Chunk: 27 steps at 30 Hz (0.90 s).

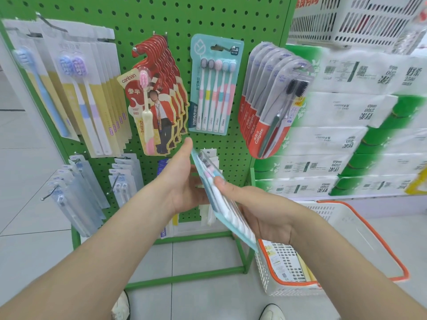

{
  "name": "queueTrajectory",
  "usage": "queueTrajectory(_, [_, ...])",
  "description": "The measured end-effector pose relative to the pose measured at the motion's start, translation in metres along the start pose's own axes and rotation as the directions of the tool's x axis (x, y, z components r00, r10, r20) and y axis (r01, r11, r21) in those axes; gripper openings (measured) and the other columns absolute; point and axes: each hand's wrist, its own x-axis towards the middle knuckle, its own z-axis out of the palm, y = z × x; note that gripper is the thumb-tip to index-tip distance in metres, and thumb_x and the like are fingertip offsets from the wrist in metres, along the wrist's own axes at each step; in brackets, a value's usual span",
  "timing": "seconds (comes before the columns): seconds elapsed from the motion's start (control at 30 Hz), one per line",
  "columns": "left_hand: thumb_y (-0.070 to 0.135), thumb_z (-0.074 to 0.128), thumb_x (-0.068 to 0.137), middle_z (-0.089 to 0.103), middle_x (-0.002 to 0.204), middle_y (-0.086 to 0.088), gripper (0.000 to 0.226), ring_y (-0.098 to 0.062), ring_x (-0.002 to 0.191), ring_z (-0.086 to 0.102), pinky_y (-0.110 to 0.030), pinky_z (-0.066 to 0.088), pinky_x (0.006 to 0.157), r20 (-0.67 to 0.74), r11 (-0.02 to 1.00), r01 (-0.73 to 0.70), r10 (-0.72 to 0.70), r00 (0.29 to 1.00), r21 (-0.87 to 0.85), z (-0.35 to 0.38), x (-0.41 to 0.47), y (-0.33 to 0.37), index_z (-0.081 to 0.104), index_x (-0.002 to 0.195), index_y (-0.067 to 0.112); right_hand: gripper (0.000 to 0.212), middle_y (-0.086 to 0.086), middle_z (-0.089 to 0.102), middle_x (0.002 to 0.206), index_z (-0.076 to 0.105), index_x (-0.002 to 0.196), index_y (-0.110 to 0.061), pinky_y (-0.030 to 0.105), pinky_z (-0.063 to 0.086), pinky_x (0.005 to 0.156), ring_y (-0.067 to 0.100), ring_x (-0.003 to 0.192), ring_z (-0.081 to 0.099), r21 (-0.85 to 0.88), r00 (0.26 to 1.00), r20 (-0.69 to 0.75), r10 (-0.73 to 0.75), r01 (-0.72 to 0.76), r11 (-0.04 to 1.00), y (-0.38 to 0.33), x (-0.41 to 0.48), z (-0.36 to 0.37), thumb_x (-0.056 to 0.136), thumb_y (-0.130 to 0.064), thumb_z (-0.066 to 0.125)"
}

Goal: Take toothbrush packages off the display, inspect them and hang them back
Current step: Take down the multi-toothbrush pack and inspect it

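A teal multi-pack toothbrush package (221, 199) is off the display, tilted edge-on between my hands below the green pegboard (143, 17). My left hand (182, 181) holds its upper part, thumb along the near edge and fingers behind. My right hand (251, 209) grips its lower half, thumb on the front. An identical teal pack (215, 86) hangs on its hook straight above. The held pack's printed face is mostly turned away from me.
Red packs (157, 93) hang left of the teal one, Colgate packs (270, 105) to the right, yellow packs (76, 88) far left. A white basket with an orange rim (360, 229) stands on the floor at right. Stacked tissue packs (360, 116) fill the right side.
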Motion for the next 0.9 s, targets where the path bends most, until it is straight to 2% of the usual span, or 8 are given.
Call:
queueTrajectory(0.1, [0.072, 0.045, 0.103, 0.071, 0.129, -0.025, 0.073, -0.042, 0.115, 0.073, -0.051, 0.066, 0.065, -0.055, 1.0, -0.022, 0.023, 0.998, 0.009, 0.0, -0.002, 0.001, 0.062, 0.137, 0.01, 0.039, -0.005, 0.061, 0.055, 0.07, 0.085, -0.016, 0.016, 0.041, 0.037, 0.004, 0.039, 0.053, 0.12, 0.996, -0.08, -0.024, 0.034, 0.992, -0.006, -0.003, 0.002, 0.098, -0.052, 0.062])
queueTrajectory(0.27, [0.035, 0.047, 0.111, 0.068, 0.136, -0.029, 0.049, -0.044, 0.124, 0.069, -0.059, 0.055, 0.107, -0.106, 0.999, -0.031, 0.033, 0.994, 0.025, -0.005, 0.003, 0.002, 0.057, 0.146, 0.001, 0.034, 0.006, 0.062, 0.066, 0.073, 0.099, 0.003, 0.017, 0.04, 0.028, 0.009, 0.034, 0.053, 0.44, 0.991, -0.132, -0.023, 0.079, 0.895, -0.005, 0.003, -0.014, 0.1, -0.025, 0.055])
queueTrajectory(0.33, [0.02, 0.04, 0.112, 0.068, 0.133, -0.031, 0.041, -0.043, 0.123, 0.069, -0.059, 0.057, 0.1, -0.098, 0.998, -0.028, 0.034, 0.995, 0.053, 0.001, -0.005, 0.003, 0.061, 0.136, -0.005, 0.035, 0.01, 0.067, 0.076, 0.079, 0.086, 0.003, 0.019, 0.05, 0.036, 0.014, 0.05, 0.062, 0.521, 0.992, -0.115, -0.053, 0.106, 0.847, -0.005, 0.004, -0.018, 0.092, -0.022, 0.055])
queueTrajectory(0.4, [0.016, 0.034, 0.115, 0.077, 0.107, -0.031, 0.037, -0.037, 0.092, 0.079, -0.053, 0.06, 0.077, -0.083, 0.996, -0.024, 0.031, 0.996, 0.08, 0.005, -0.008, 0.001, 0.065, 0.112, -0.006, 0.031, 0.009, 0.073, 0.085, 0.083, 0.082, -0.002, 0.019, 0.056, 0.049, 0.016, 0.066, 0.066, 0.55, 0.991, -0.073, -0.113, 0.134, 0.824, -0.006, 0.002, -0.017, 0.086, -0.022, 0.059])
queueTrajectory(0.47, [0.013, 0.034, 0.116, 0.077, 0.079, -0.025, 0.037, -0.031, 0.061, 0.077, -0.045, 0.057, 0.062, -0.082, 0.991, -0.017, 0.028, 0.996, 0.131, 0.007, -0.011, -0.001, 0.062, 0.098, -0.005, 0.03, 0.009, 0.075, 0.085, 0.083, 0.086, -0.002, 0.018, 0.057, 0.053, 0.011, 0.063, 0.066, 0.575, 0.984, -0.039, -0.171, 0.162, 0.802, -0.006, 0.002, -0.016, 0.089, -0.023, 0.061])
queueTrajectory(0.53, [0.008, 0.034, 0.115, 0.075, 0.072, -0.024, 0.033, -0.03, 0.056, 0.076, -0.044, 0.058, 0.058, -0.077, 0.984, -0.023, 0.037, 0.996, 0.175, 0.007, -0.014, -0.001, 0.061, 0.1, -0.007, 0.025, 0.01, 0.071, 0.086, 0.081, 0.091, -0.001, 0.019, 0.059, 0.05, 0.012, 0.064, 0.06, 0.597, 0.979, -0.07, -0.191, 0.195, 0.778, -0.004, 0.005, -0.019, 0.086, -0.023, 0.069])
queueTrajectory(0.73, [0.006, 0.054, 0.108, 0.078, 0.082, -0.011, 0.015, -0.024, 0.067, 0.075, -0.041, 0.063, 0.064, -0.081, 0.925, -0.061, 0.098, 0.992, 0.375, -0.004, -0.006, 0.001, 0.069, 0.109, 0.001, 0.021, 0.016, 0.078, 0.098, 0.08, 0.089, -0.011, 0.037, 0.058, 0.07, 0.033, 0.086, 0.072, 0.251, 0.941, -0.248, -0.231, 0.293, 0.923, -0.004, -0.004, -0.012, 0.096, -0.025, 0.066])
queueTrajectory(0.9, [0.03, 0.067, 0.102, 0.069, 0.128, -0.016, 0.026, -0.04, 0.114, 0.072, -0.058, 0.062, 0.095, 0.016, 0.863, -0.056, 0.056, 0.998, 0.502, -0.003, -0.011, -0.001, 0.074, 0.122, 0.014, 0.011, 0.022, 0.079, 0.086, 0.073, 0.098, -0.004, 0.028, 0.056, 0.05, 0.029, 0.063, 0.073, -0.13, 0.891, -0.309, -0.331, 0.305, 0.943, -0.005, -0.011, -0.002, 0.1, -0.014, 0.069])
